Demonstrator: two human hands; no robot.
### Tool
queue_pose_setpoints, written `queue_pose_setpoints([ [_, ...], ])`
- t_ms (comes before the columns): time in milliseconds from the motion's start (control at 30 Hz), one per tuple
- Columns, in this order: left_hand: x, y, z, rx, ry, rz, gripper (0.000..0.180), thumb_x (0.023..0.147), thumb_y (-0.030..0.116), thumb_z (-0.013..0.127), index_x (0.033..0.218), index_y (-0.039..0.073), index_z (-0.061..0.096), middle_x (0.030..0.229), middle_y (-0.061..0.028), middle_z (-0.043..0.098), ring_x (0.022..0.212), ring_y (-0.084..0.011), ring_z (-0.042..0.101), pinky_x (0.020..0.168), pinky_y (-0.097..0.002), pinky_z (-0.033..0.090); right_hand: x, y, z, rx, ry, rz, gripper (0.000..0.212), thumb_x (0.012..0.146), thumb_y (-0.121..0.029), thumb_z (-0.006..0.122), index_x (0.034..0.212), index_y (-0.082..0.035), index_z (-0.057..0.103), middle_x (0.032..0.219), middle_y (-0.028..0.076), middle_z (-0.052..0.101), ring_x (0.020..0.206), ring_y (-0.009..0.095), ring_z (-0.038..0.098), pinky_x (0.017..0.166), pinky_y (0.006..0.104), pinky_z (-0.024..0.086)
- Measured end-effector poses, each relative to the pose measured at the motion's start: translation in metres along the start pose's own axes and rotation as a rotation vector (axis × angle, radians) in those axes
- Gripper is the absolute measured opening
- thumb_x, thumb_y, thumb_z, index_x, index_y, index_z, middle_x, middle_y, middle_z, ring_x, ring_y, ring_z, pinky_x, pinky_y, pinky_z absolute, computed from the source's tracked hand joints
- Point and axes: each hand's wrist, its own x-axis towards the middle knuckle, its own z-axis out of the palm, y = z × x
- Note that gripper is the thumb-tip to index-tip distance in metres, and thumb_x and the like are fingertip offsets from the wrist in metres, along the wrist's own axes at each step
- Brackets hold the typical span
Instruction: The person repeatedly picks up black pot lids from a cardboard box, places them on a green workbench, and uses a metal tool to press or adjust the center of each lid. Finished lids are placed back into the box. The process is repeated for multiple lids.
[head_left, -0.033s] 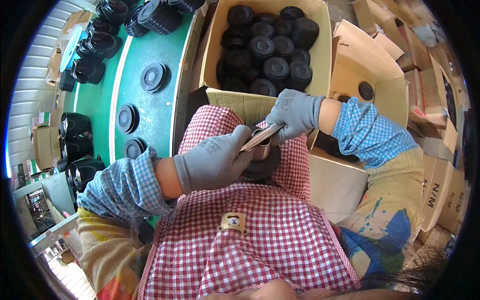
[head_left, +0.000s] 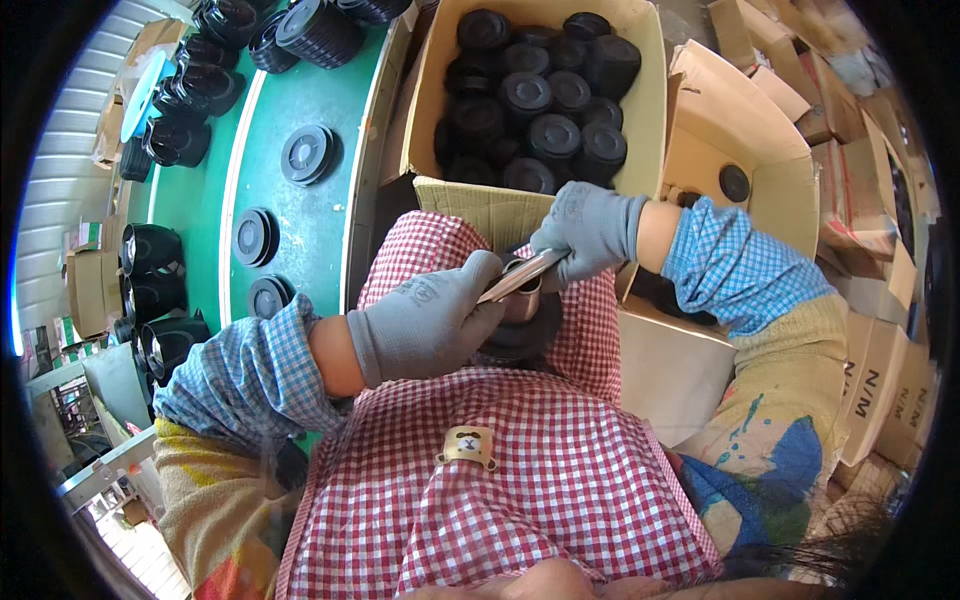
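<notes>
Between both gloved hands I hold a slim metallic bar (head_left: 522,275), slanting up to the right above my lap. My left hand (head_left: 430,318), in a grey glove, is closed round the bar's lower left end. At its upper right end is my right hand (head_left: 588,232), likewise gloved and closed. Under the bar, a metal cylinder (head_left: 521,305) stands over a black round part (head_left: 525,338) between my knees. The bar hides some of the cylinder's top. Whether the bar touches the cylinder, I cannot tell.
A cardboard box (head_left: 455,200) ahead holds many black round parts. Right of it stands another open carton (head_left: 745,110) with a few inside. Black discs (head_left: 309,155) lie on the green work surface (head_left: 320,95) at left, with glossy black pots (head_left: 150,248) beyond.
</notes>
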Motion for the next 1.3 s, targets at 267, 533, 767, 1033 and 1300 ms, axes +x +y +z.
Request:
queue_pose_setpoints([
  [267, 0.013, -0.028, -0.01, -0.075, -0.024, 0.07, 0.029, 0.104, 0.02, 0.053, 0.125, 0.0, 0.051, 0.088, -0.0157, 0.064, 0.076, -0.0269, 0.067, 0.07, -0.0389, 0.054, -0.01, -0.011, 0.018, 0.332, 0.085, 0.039, 0.06, 0.08, -0.035, 0.077, 0.137, -0.025, 0.061, 0.096, 0.013, 0.074, 0.085, 0.034, 0.072, 0.077, 0.0421, 0.056],
  [533, 0.034, -0.043, -0.027, -0.067, -0.108, 0.155, 0.03, 0.104, 0.021, 0.052, 0.124, -0.001, 0.059, 0.094, -0.0164, 0.067, 0.084, -0.0268, 0.07, 0.075, -0.0381, 0.056, -0.027, -0.028, 0.042, 0.461, 0.269, 0.012, 0.061, 0.088, -0.041, 0.071, 0.144, -0.023, 0.055, 0.106, 0.013, 0.074, 0.09, 0.035, 0.072, 0.084, 0.0425, 0.056],
  [767, -0.009, -0.028, 0.007, -0.158, -0.035, 0.042, 0.037, 0.103, 0.019, 0.054, 0.133, -0.001, 0.044, 0.094, -0.019, 0.063, 0.078, -0.0297, 0.067, 0.068, -0.0418, 0.056, 0.005, -0.01, 0.004, 0.143, 0.155, -0.144, 0.049, 0.084, -0.048, 0.072, 0.127, -0.027, 0.064, 0.088, 0.011, 0.07, 0.082, 0.034, 0.07, 0.072, 0.0439, 0.054],
  [1033, 0.013, -0.023, -0.007, -0.061, -0.064, -0.096, 0.034, 0.106, 0.029, 0.049, 0.121, -0.001, 0.056, 0.081, -0.0153, 0.064, 0.075, -0.026, 0.067, 0.068, -0.0415, 0.055, -0.006, -0.022, 0.01, 0.219, 0.043, 0.088, 0.05, 0.086, -0.046, 0.071, 0.13, -0.025, 0.062, 0.102, 0.014, 0.072, 0.088, 0.037, 0.07, 0.078, 0.045, 0.055],
  [1300, 0.01, 0.012, 0.021, -0.111, -0.076, -0.178, 0.039, 0.105, 0.032, 0.052, 0.122, -0.002, 0.051, 0.093, -0.025, 0.068, 0.089, -0.0382, 0.071, 0.076, -0.0449, 0.056, -0.009, -0.005, 0.029, 0.192, 0.04, -0.032, 0.059, 0.079, -0.052, 0.078, 0.13, -0.026, 0.063, 0.099, 0.016, 0.071, 0.085, 0.039, 0.069, 0.076, 0.0469, 0.054],
])
